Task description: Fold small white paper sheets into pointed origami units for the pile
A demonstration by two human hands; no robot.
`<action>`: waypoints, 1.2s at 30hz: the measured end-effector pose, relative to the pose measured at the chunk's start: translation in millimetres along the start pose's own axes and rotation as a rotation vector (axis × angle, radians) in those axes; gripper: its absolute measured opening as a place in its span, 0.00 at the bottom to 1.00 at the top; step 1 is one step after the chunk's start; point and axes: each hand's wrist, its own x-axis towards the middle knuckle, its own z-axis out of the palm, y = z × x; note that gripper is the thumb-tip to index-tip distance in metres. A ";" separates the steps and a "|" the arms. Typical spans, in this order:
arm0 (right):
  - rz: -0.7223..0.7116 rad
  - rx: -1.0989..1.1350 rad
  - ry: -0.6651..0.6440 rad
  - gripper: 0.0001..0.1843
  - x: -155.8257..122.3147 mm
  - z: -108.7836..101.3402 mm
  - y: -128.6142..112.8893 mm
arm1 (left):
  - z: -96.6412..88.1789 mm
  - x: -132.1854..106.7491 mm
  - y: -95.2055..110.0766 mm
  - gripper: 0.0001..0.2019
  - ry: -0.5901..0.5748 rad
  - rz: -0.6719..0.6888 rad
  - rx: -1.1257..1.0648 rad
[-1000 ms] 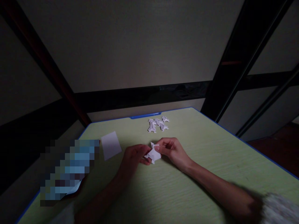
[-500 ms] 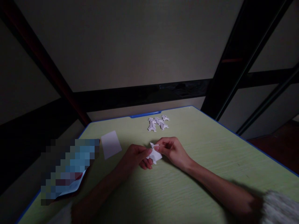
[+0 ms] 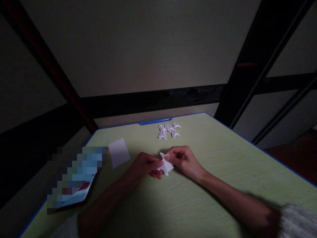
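Observation:
A small white folded paper piece (image 3: 165, 165) is pinched between both my hands just above the pale green table (image 3: 210, 185). My left hand (image 3: 143, 165) grips its left side with closed fingers. My right hand (image 3: 184, 160) pinches its upper right corner with thumb and forefinger. Farther back near the table's far edge lie several finished white folded paper figures (image 3: 169, 131). A flat white paper sheet (image 3: 119, 153) rests on the table left of my left hand.
A blurred-out blue and red packet (image 3: 76, 175) lies at the table's left edge. The table has a blue rim (image 3: 155, 122). Dark wooden beams and a pale wall stand behind it.
Both hands have kept their hold on the folded paper piece and worked it slightly; the piece sits a little lower and more turned between the fingers.

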 end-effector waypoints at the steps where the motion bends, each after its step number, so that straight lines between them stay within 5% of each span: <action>1: 0.007 0.011 -0.004 0.10 0.6 -0.3 -0.5 | 0.2 0.2 -0.4 0.12 0.009 0.003 -0.003; 11: 0.068 0.073 -0.056 0.16 4.3 -0.5 -2.1 | 4.4 2.1 -5.8 0.12 0.158 0.107 0.022; 36: 0.033 -0.047 -0.086 0.10 1.6 2.2 -2.3 | 9.7 -3.4 1.8 0.10 0.092 0.103 0.063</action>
